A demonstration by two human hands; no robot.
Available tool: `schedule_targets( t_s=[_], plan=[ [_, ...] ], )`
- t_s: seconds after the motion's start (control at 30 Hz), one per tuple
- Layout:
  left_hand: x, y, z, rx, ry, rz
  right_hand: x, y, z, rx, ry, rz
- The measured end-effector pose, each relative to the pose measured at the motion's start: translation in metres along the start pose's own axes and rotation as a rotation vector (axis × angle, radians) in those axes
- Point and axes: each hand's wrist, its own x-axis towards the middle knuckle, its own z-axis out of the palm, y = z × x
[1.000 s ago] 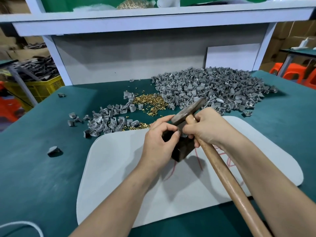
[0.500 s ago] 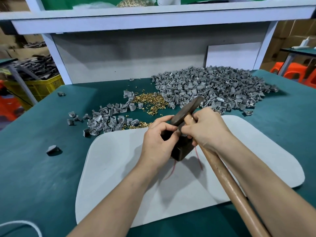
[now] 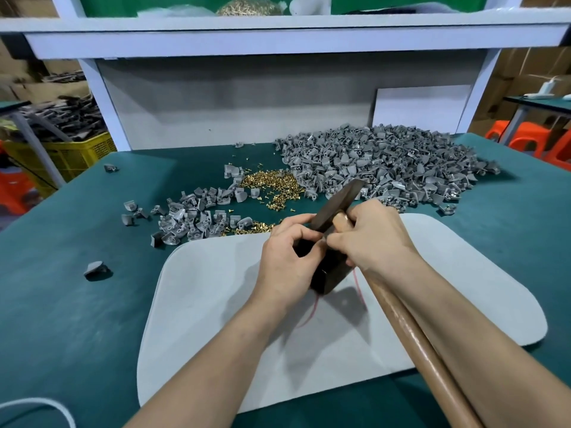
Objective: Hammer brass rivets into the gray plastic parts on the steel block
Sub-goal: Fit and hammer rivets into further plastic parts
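Both hands meet at the steel block [image 3: 328, 277]: left hand [image 3: 287, 261] pinching its top, right hand [image 3: 374, 242] gripping the hammer [image 3: 336, 202] near its head. Heavy and rigid, the block should sit steady.

Left hand [image 3: 287, 257] gripping steel block [image 3: 328, 275], right hand [image 3: 372, 242] holding hammer [image 3: 408, 329]

We log: mat [image 3: 216, 319] pale grey, thin red lines [image 3: 358, 282] | tabletop [image 3: 77, 319] around the mat teal | plastic parts [image 3: 386, 162] beyond the mat gray | rivets [image 3: 275, 185] beyond the mat gold | steel block [image 3: 327, 276] on the mat near-black | hammer handle [image 3: 411, 329] tan
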Motion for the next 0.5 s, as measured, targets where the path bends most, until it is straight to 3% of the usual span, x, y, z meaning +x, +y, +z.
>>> schedule_targets(
  t_s=[0.5],
  plan=[
    [-0.003, 0.002, 0.001, -0.029, 0.006, -0.046, 0.012, 0.008, 0.004, 0.151, -0.062, 0.020]
  ],
)
